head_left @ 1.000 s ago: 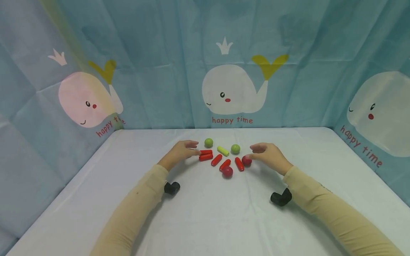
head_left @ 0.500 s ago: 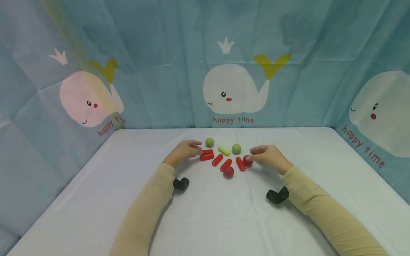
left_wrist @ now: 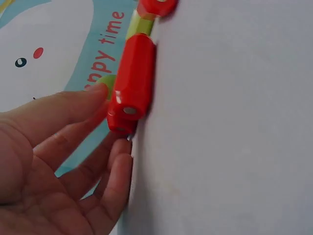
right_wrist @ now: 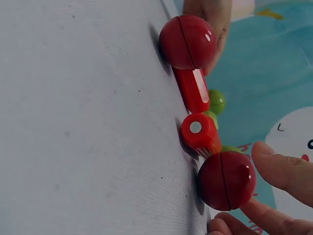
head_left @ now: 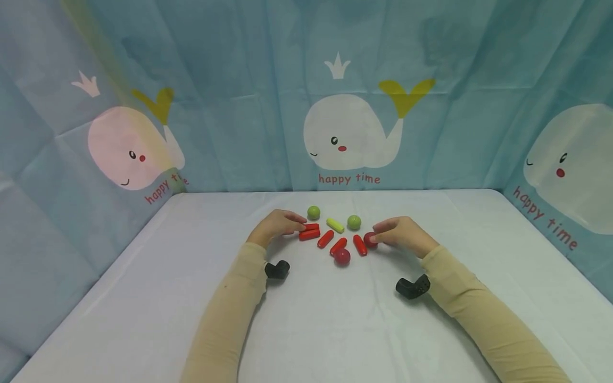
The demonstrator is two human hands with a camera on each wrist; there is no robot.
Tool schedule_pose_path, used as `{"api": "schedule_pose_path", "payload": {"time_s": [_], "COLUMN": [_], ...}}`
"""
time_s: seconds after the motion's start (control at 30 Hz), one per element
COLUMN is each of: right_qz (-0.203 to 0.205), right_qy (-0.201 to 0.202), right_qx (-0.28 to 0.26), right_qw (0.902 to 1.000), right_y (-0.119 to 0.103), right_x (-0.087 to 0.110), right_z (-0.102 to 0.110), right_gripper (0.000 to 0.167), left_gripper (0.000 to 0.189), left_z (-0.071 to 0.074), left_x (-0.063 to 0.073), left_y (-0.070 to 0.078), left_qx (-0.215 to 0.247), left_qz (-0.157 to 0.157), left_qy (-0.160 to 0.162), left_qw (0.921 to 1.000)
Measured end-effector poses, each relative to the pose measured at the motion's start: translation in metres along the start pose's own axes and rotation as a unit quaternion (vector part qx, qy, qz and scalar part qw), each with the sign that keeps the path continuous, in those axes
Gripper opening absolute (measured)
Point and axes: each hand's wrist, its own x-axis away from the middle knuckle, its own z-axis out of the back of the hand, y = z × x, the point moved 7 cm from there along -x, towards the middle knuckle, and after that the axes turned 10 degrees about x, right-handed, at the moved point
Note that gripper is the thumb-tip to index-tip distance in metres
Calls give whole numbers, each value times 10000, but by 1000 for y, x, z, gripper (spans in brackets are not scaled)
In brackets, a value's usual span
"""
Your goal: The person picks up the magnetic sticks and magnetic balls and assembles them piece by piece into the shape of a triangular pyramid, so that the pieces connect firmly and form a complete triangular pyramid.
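Flanking a loose cluster of small glossy pieces on a white cloth-covered table (head_left: pixel 306 330) in the head view, the left hand (head_left: pixel 278 223) and right hand (head_left: pixel 399 234) face each other, probably so that each has its own end of the cluster within reach. At the left hand's fingertips lie two red plastic-looking rods (head_left: pixel 309 234), side by side, with a smooth green ball (head_left: pixel 313 213) just beyond. The right hand is at a dark red ball (head_left: pixel 370 239), a single red rod (head_left: pixel 360 245) just past it. Between the hands are a yellow-green rod (head_left: pixel 335 225), a second green ball (head_left: pixel 354 222), two more red rods (head_left: pixel 325 239) and another red ball (head_left: pixel 342 257); the rods rest on their long sides, presumably their steadiest pose. In the left wrist view, thumb and fingers stand apart around the rods' near ends without gripping; whether skin touches is unclear. A silvery disc (left_wrist: pixel 130 110), perhaps a magnet for joining pieces, faces the palm. In the right wrist view, the thumb stands clear of the ball and the other fingers lie low behind it, a loose, unclosed grasp that likely suits something round that could roll.
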Motion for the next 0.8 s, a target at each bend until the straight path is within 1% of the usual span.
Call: {"api": "schedule_pose_path", "payload": {"time_s": [0.1,0.17,0.33,0.4,0.57,0.73,0.8], "right_qz": [-54,-99,-149,-91,106,127,98], "right_qy": [-59,-79,-108,-120,-77,5,50], "right_qx": [35,57,108,132,131,19,-31], "right_qw": [10000,9999,9998,9998,9998,9999,9999], "right_y": [-1,0,2,2,2,0,0], "right_x": [-4,-5,-5,-4,-1,-1,-2], "right_z": [0,0,-1,-3,-6,-7,-7], "right_gripper": [56,57,57,57,52,48,47], "left_gripper": [28,28,26,25,23,24,26], "left_z": [-1,-2,-3,-3,-8,-7,-6], "left_x": [-1,-2,-2,-2,0,1,1], "left_y": [1,2,2,2,2,1,1], "left_qx": [-37,-25,-217,-326,-451,-346,-251], "left_qz": [74,65,18,-17,-124,-55,-79], "left_qy": [73,86,193,231,190,273,329], "left_qw": [9999,9999,9996,9992,9987,9990,9991]}}
